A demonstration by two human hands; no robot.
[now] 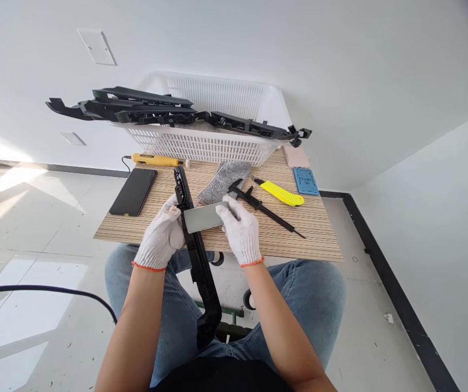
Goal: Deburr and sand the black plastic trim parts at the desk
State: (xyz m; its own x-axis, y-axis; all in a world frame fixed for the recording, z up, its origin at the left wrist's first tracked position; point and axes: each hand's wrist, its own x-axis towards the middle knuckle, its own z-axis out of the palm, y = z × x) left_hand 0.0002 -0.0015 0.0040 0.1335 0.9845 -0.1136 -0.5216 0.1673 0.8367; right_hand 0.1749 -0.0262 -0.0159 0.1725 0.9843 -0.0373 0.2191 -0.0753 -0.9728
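A long black plastic trim part runs from the small wooden table down to my lap. My left hand, in a white knit glove, grips it near the table's front edge. My right hand, also gloved, holds a flat grey block pressed against the part's side, just right of my left hand.
On the table lie a black phone, a yellow pen-like tool, a grey cloth, a black caliper, a yellow utility knife, a blue pad. A white basket at the back carries several black trim parts.
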